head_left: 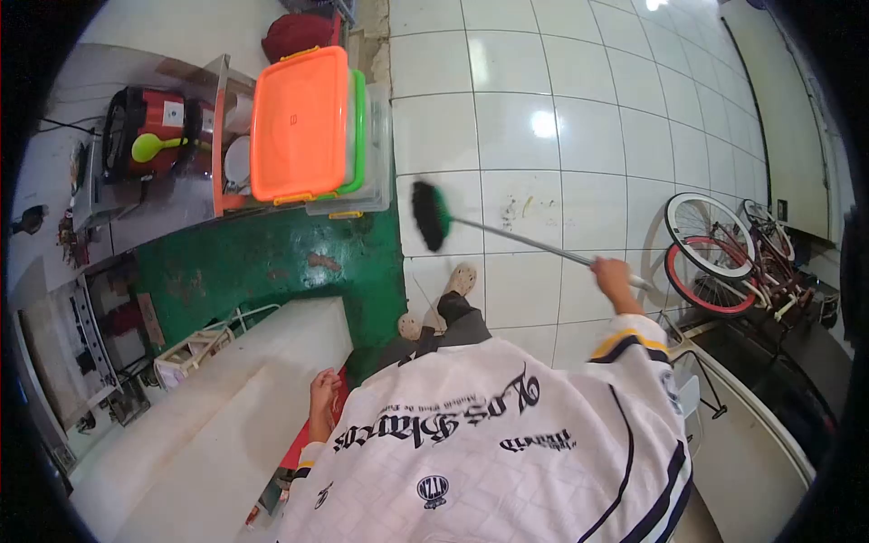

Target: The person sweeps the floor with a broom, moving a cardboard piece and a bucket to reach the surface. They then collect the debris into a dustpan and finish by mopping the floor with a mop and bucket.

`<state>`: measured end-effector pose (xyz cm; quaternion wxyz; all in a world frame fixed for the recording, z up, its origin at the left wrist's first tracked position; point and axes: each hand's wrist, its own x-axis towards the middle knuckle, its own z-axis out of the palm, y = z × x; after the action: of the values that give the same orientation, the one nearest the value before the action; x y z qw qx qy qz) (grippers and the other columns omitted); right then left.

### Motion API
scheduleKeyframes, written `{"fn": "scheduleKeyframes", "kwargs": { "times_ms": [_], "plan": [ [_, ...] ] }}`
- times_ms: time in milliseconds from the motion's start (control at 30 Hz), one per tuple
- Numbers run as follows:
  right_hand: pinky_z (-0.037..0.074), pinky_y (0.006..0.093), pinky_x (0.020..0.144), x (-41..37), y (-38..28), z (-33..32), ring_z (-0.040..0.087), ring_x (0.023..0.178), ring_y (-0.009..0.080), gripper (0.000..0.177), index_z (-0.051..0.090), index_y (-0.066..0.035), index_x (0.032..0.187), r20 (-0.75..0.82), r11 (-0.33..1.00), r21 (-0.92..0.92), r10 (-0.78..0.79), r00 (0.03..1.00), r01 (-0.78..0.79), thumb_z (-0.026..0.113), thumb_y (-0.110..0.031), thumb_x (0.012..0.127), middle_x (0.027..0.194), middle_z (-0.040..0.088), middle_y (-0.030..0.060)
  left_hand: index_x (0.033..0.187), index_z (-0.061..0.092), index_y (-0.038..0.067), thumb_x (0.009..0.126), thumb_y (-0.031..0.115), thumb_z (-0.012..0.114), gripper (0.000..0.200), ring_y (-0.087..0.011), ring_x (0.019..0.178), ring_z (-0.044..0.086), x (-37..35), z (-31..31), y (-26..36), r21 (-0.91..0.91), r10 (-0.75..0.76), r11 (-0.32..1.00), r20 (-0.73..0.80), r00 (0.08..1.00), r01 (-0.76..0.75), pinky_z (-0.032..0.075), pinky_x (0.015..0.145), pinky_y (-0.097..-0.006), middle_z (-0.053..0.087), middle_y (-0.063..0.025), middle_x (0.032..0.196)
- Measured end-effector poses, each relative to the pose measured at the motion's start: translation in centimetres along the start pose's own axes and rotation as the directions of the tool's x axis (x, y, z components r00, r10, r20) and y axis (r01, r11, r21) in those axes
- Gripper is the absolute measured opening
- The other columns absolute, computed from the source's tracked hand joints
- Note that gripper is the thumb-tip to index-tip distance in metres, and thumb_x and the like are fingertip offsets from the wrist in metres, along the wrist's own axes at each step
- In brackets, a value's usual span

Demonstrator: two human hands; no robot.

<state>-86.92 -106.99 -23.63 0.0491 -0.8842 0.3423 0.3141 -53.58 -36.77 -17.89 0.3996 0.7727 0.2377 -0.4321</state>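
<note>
A broom with black bristles, a green head and a grey pole reaches across the white tiles. My right hand is wrapped round its pole near the pale upper end. The bristles are at the edge between the tiles and the green floor, slightly blurred. Dark smudges mark a tile just right of the broom head. My left hand hangs at my side with fingers curled in and no object visible in it. A red item is close beside it, partly hidden by my sleeve.
Stacked storage boxes with an orange lid stand at upper left, beside shelving with a red appliance. Bicycles lean at the right. A large white block-like surface is on my left. My shoes straddle the floor edge.
</note>
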Motion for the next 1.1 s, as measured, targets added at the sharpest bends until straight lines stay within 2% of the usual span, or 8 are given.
{"fn": "scheduleKeyframes", "kwargs": {
  "times_ms": [133,267,433,633,667,800,867,1100],
  "plan": [
    [0.046,0.0458,0.056,-4.0,3.8,-8.0,0.062,0.065,0.0309,0.022,0.059,-0.009,0.083,-0.165,0.998,0.045,0.048,0.985,-0.041,0.051,-0.030,0.086,0.067,0.062,0.0139,0.115,0.054,0.010,0.091,0.026,0.051,0.029,-0.0125,0.081,0.059,-1.1,3.9,6.8,0.109,-0.022,0.994,-0.011,1.000,0.023,0.043,0.059,-0.0222,0.061,-0.0057,0.094],
    [0.045,0.0474,0.055,-2.0,-2.1,-9.8,0.061,0.066,0.0336,0.022,0.059,-0.009,0.087,-0.165,0.974,0.225,0.042,0.985,-0.004,0.048,-0.028,0.087,0.067,0.061,0.0147,0.116,0.054,0.010,0.091,0.026,0.051,0.030,-0.0136,0.087,0.059,0.6,5.9,11.4,0.160,0.002,0.987,0.092,0.996,-0.017,0.042,0.064,-0.0246,0.061,-0.0053,0.096],
    [0.048,0.0473,0.066,7.4,-13.4,-8.3,0.062,0.078,0.0341,0.029,0.061,-0.012,0.093,0.062,0.887,0.427,0.167,0.984,-0.177,0.045,-0.036,0.088,0.080,0.064,0.0139,0.118,0.052,0.011,0.089,0.032,0.053,0.036,-0.0149,0.093,0.058,4.1,6.1,18.9,0.343,0.034,0.934,0.184,0.982,-0.097,0.042,0.073,-0.0279,0.060,-0.0045,0.099],
    [0.048,0.0449,0.074,3.2,-3.3,-4.9,0.061,0.092,0.0317,0.039,0.063,-0.012,0.095,0.295,0.834,0.268,0.405,0.865,-0.482,0.044,-0.045,0.087,0.096,0.064,0.0119,0.121,0.050,0.009,0.090,0.031,0.051,0.038,-0.0158,0.095,0.057,10.9,4.7,26.7,0.239,0.047,0.967,0.178,0.983,-0.089,0.042,0.078,-0.0309,0.060,-0.0048,0.103],
    [0.048,0.0452,0.075,0.8,-2.4,-8.5,0.061,0.092,0.0326,0.040,0.064,-0.011,0.093,0.332,0.809,0.211,0.468,0.819,-0.549,0.044,-0.045,0.087,0.096,0.064,0.0122,0.120,0.051,0.009,0.090,0.029,0.051,0.036,-0.0152,0.087,0.058,12.4,4.9,27.6,0.233,0.006,0.972,0.157,0.988,-0.043,0.044,0.070,-0.0281,0.061,-0.0047,0.099],
    [0.047,0.0476,0.070,-2.5,-2.2,-16.8,0.060,0.082,0.0370,0.035,0.063,-0.010,0.094,0.148,0.834,0.212,0.488,0.860,-0.509,0.044,-0.039,0.088,0.085,0.064,0.0175,0.117,0.054,0.008,0.089,0.025,0.053,0.032,-0.0096,0.071,0.058,18.4,4.7,30.4,0.190,0.018,0.979,0.302,0.953,-0.078,0.040,0.050,-0.0194,0.062,-0.0026,0.090],
    [0.047,0.0484,0.068,-1.9,-4.6,-21.8,0.060,0.077,0.0380,0.033,0.063,-0.010,0.096,0.125,0.831,0.249,0.482,0.867,-0.498,0.045,-0.037,0.088,0.080,0.063,0.0184,0.117,0.054,0.009,0.089,0.026,0.053,0.032,-0.0086,0.072,0.057,17.9,5.2,32.8,0.192,-0.014,0.980,0.309,0.951,-0.048,0.041,0.052,-0.0204,0.062,-0.0023,0.091],
    [0.047,0.0473,0.069,22.3,-15.0,-30.4,0.061,0.082,0.0354,0.034,0.056,-0.015,0.115,0.028,0.867,0.464,0.190,0.981,-0.181,0.046,-0.032,0.087,0.089,0.064,0.0157,0.111,0.058,0.007,0.089,0.034,0.053,0.035,-0.0133,0.081,0.060,17.1,10.7,44.0,0.214,-0.058,0.976,0.436,0.898,-0.041,0.045,0.065,-0.0236,0.063,-0.0069,0.095]
  ]
}}
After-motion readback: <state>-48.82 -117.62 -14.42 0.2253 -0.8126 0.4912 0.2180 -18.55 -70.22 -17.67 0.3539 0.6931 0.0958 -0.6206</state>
